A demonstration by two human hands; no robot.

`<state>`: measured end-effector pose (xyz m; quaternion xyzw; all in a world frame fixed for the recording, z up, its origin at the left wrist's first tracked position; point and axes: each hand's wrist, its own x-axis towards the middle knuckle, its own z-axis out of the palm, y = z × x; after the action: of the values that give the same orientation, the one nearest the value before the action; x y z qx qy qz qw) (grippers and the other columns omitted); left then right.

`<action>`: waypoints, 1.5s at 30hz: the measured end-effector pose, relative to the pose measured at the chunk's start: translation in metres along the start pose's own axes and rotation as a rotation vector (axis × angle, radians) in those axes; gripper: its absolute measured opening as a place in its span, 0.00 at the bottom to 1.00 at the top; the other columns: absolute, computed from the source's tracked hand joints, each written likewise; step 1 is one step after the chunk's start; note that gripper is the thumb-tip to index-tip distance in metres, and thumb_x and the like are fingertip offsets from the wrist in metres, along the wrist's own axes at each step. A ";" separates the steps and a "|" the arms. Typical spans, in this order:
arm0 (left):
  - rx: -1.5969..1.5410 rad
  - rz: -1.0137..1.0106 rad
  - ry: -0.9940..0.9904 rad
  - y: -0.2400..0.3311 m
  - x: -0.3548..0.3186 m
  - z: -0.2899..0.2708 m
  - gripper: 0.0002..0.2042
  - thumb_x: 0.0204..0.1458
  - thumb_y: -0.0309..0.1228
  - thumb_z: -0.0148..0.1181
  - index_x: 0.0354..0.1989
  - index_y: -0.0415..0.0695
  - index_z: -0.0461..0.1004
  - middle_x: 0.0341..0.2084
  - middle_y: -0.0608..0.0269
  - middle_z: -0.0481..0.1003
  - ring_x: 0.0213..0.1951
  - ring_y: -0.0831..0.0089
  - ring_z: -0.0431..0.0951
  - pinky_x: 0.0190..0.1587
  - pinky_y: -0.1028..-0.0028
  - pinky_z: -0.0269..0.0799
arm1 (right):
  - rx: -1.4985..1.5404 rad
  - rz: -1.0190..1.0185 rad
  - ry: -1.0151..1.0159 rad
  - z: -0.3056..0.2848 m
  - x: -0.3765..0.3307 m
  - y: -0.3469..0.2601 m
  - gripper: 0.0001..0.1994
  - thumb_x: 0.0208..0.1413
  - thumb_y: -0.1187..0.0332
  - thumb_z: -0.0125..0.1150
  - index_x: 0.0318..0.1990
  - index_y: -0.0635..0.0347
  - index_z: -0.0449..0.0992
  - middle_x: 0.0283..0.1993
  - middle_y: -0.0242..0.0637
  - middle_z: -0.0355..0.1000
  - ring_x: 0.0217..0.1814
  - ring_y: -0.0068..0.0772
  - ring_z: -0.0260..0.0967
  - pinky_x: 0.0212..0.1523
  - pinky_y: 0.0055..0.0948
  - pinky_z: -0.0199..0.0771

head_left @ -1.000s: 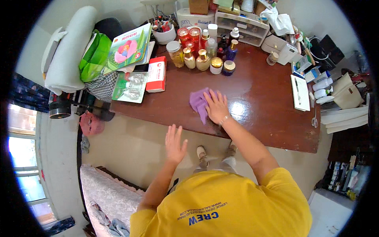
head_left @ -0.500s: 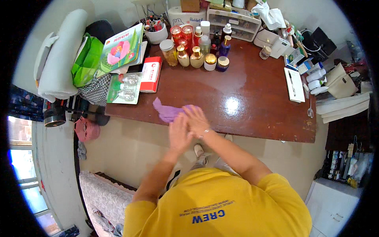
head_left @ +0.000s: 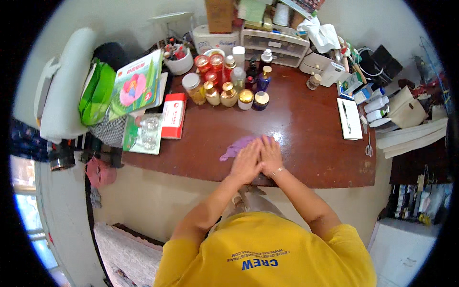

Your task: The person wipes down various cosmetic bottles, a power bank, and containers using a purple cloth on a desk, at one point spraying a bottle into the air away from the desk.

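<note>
A crumpled purple cloth (head_left: pixel 235 148) lies on the reddish-brown wooden table (head_left: pixel 306 134), near its front edge. Both of my hands rest on the cloth's right part, side by side and touching each other. My left hand (head_left: pixel 247 160) lies flat with its fingers stretched forward. Just to its right, my right hand (head_left: pixel 271 155) is also flat, its fingers pointing away from me, a thin bracelet on the wrist. The cloth beneath the palms is hidden; its left end sticks out beside my left hand.
Several cosmetic bottles and jars (head_left: pixel 228 94) stand at the back. On the left are a red-and-white box (head_left: pixel 173 117), a blister pack (head_left: pixel 143 134) and picture books (head_left: pixel 136 86). A notebook with a pen (head_left: pixel 350 119) and scissors (head_left: pixel 368 146) lie at the right edge.
Both hands and the purple cloth have moved to the right along the table's front part. The view has shifted too, so the tabletop sits lower in the picture.
</note>
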<state>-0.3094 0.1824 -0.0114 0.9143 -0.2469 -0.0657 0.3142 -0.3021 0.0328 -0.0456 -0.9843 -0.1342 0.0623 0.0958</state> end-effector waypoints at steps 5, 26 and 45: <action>0.070 -0.111 0.114 -0.063 0.019 -0.044 0.32 0.55 0.39 0.50 0.65 0.38 0.51 0.64 0.47 0.54 0.66 0.53 0.52 0.66 0.58 0.46 | 0.094 -0.114 -0.023 -0.013 0.087 -0.046 0.32 0.56 0.59 0.47 0.68 0.55 0.49 0.72 0.43 0.42 0.74 0.52 0.33 0.70 0.50 0.31; -0.225 -0.151 0.187 -0.029 -0.020 -0.037 0.23 0.53 0.34 0.55 0.56 0.38 0.65 0.56 0.46 0.65 0.58 0.50 0.63 0.60 0.59 0.57 | 0.162 -0.235 0.217 -0.036 0.037 0.025 0.17 0.46 0.71 0.55 0.46 0.54 0.76 0.58 0.35 0.65 0.63 0.49 0.56 0.62 0.49 0.55; -0.443 -0.248 0.180 -0.053 -0.058 -0.051 0.18 0.53 0.31 0.55 0.52 0.40 0.69 0.52 0.48 0.68 0.56 0.53 0.66 0.58 0.63 0.61 | 0.420 0.124 0.444 -0.077 0.154 0.033 0.25 0.40 0.65 0.61 0.49 0.62 0.69 0.49 0.50 0.68 0.52 0.54 0.64 0.54 0.43 0.65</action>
<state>-0.3239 0.2746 -0.0051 0.8487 -0.0836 -0.0744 0.5170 -0.1347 0.0311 0.0079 -0.9388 -0.0340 -0.1221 0.3202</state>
